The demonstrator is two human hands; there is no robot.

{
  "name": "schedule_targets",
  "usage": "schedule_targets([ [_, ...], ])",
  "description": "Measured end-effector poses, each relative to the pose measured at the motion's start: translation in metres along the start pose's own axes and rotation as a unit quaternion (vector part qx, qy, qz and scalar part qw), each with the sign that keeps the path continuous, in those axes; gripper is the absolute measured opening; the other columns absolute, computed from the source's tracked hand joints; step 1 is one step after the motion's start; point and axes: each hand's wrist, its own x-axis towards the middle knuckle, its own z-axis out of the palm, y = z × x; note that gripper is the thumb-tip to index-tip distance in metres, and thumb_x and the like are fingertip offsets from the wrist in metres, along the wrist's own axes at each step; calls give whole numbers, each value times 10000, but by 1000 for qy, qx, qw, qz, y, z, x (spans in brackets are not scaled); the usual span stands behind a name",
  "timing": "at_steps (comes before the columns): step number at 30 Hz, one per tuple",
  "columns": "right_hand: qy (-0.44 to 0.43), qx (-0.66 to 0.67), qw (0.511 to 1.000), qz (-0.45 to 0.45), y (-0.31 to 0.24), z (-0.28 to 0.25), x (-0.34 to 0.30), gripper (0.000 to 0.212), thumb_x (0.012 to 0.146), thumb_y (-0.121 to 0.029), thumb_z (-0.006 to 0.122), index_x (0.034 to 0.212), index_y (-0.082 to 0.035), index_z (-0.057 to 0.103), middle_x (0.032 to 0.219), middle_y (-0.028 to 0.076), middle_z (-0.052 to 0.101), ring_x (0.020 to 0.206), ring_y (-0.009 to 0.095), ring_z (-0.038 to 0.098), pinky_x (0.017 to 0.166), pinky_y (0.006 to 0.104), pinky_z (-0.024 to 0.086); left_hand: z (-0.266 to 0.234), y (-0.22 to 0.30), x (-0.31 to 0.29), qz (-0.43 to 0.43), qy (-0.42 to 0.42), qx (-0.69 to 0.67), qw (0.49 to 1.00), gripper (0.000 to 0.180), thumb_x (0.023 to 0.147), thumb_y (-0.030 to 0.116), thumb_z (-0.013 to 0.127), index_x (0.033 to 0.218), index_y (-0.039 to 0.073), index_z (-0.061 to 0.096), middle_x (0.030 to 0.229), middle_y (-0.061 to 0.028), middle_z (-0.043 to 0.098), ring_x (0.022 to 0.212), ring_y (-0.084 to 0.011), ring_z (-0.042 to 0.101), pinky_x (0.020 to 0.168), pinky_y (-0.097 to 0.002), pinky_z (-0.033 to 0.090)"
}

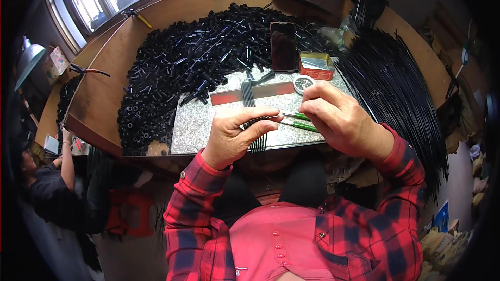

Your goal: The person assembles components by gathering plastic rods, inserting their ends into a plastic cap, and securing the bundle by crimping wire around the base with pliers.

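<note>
My left hand (pixel 233 132) is closed around a flat row of thin black wires (pixel 247 93), pinched between thumb and fingers. The wires run up across a long metal bar (pixel 276 90) with a red strip on its left part, and their lower ends hang below my hand. To the right, my right hand (pixel 338 119) is raised with its fingers pressed together; whatever they hold is too small or hidden to name. Between the hands, partly behind the right one, are slim tools with green handles (pixel 299 124). A small round dish (pixel 303 84) sits just beyond the right hand.
A large pile of black tubular parts (pixel 192 54) fills the back and left of the wooden-walled bench (pixel 96 109). Behind the speckled board (pixel 200 130) are a dark phone (pixel 283 47) and a red tin (pixel 316 66). Long black wires (pixel 401 93) cover the right side. A co-worker (pixel 57 187) is at the left.
</note>
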Motion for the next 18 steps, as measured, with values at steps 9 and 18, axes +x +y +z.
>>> schedule_targets([
  [9, -1, -45, 999, -27, -3, -10, -8, 273, 694, 2, 647, 965, -16, 620, 849, 104, 539, 772, 267, 572, 643, 354, 489, 8, -6, -1, 20, 27, 10, 999, 199, 855, 32, 695, 1046, -23, 701, 922, -108, 730, 835, -117, 687, 743, -229, 546],
  [18, -14, 9, 999, -39, 3, -8, -9, 302, 704, 22, 651, 998, -48, 642, 843, 85, 542, 759, 250, 564, 646, 347, 483, 11, -10, 0, 52, 3, 27, 998, 184, 836, 63, 718, 1008, -3, 714, 887, -109, 732, 785, -144, 703, 695, -244, 543],
])
